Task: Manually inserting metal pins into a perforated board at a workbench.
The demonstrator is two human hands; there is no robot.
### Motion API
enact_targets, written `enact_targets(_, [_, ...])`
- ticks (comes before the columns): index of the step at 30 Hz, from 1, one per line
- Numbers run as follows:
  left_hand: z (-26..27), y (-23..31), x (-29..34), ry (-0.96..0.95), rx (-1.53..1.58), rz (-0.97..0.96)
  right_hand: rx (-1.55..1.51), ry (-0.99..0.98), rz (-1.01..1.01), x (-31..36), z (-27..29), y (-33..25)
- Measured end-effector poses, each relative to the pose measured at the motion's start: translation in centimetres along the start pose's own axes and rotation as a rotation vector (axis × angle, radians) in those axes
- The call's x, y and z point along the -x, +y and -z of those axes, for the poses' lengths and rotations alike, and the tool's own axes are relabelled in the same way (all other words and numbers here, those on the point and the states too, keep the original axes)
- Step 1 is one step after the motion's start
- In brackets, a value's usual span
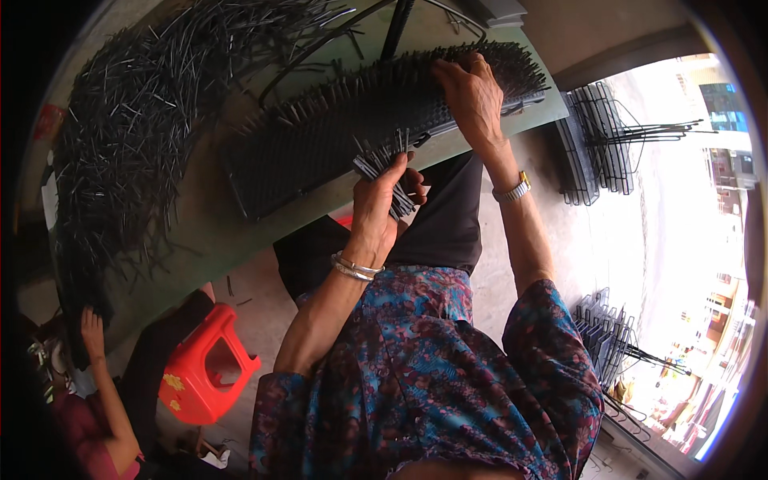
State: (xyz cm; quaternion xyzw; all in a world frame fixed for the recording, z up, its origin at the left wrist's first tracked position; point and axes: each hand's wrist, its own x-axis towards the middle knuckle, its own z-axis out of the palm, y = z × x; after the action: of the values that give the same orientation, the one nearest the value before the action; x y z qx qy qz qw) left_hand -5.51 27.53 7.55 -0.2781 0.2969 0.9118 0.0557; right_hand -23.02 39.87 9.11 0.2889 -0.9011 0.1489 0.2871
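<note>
My left hand (376, 204) is closed round a bundle of thin dark strips (386, 164), whose ends stick out above and below the fist. In front of me on the green table lies a long black perforated board (296, 156). Rows of upright dark strips (352, 80) stand in its far part and right end, while its near left part shows bare holes. My right hand (472, 88) reaches over the right part of the board, fingers pinched together among the standing strips. What those fingertips hold, if anything, is hidden by the hand and the strips.
A large heap of loose dark strips (152, 112) covers the left of the green table (200, 248). Another person's hand (93, 330) rests at the table's left edge, near a red plastic stool (204, 368). Black wire racks (604, 136) stand on the floor at right.
</note>
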Motion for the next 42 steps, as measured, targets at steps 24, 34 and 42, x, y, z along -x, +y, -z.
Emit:
enact_targets(24, [-0.3, 0.6, 1.1, -0.052, -0.212, -0.031, -1.080, -0.748, -0.514, 3.3, 6.0, -4.5])
enact_targets(34, [-0.6, 0.4, 1.1, -0.038, -0.220, -0.111, -1.083, -0.781, -0.513, 3.5, 5.8, -3.8])
enact_targets(42, [-0.4, 0.3, 0.9, -0.012, -0.249, -0.117, -1.134, -0.819, -0.566, 3.4, 5.7, -3.9])
